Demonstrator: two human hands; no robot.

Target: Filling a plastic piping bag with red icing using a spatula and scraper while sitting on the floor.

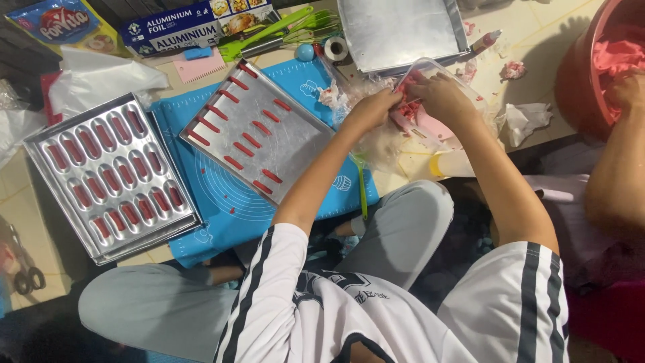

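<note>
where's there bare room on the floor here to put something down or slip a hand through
Bare patches: the blue mat below the flat tray, between the mould tray and the knee; the empty tray up top. Crowded: around both hands, left and right, over the clear tub, with scraps and tissue beside it, and the tools along the foil box.

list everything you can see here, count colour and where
flat tray: one, silver, on the blue mat, carrying red strips
red strips: many, in rows on the flat tray
moulded tray: one, silver, far left, red filling in oval wells
mat: one, blue, under the flat tray
empty tray: one, silver, top centre
foil box: one, blue, top left
basin: one, red, top right, pink dough inside
another person's arm: one, far right
left hand: at a clear bag
right hand: in a clear container
</note>
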